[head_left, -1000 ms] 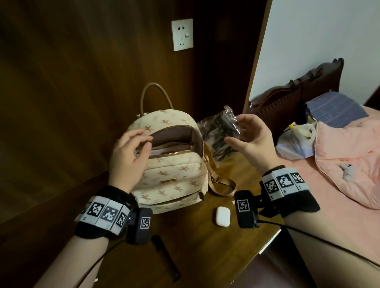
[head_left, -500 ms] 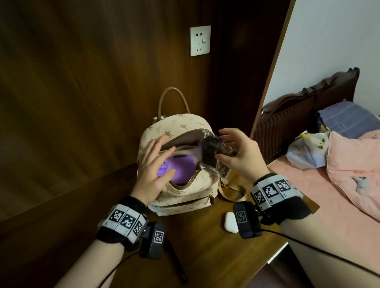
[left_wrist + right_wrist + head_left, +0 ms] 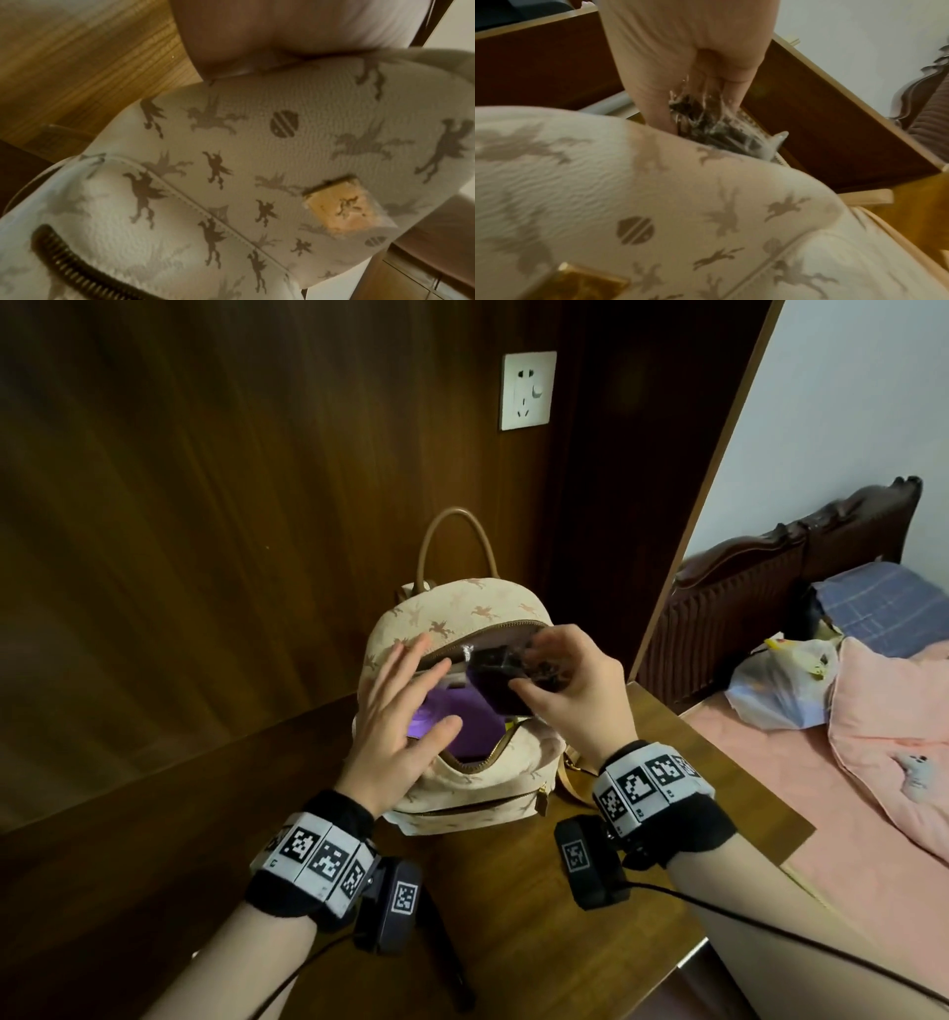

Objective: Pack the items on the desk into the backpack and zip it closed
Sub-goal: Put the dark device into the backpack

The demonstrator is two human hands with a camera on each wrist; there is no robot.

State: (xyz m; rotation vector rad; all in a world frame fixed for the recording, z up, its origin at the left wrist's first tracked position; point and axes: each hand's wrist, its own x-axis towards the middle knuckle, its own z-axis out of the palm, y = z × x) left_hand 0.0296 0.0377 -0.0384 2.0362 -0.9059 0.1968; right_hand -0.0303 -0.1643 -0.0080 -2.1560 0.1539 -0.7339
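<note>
Over the backpack [image 3: 477, 778] mouth, our right hand [image 3: 575, 695] pinches the crinkly plastic bag [image 3: 506, 677]. Light, soft and slippery, we judge, so grip its bunched top. Left hand [image 3: 398, 721] fingers spread, relaxed.

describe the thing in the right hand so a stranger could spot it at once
On the wooden desk stands a cream backpack printed with winged horses, its top zipped open. Right at that opening the right hand pinches a crinkly clear plastic bag of dark contents, unlike the purple item inside.
</note>
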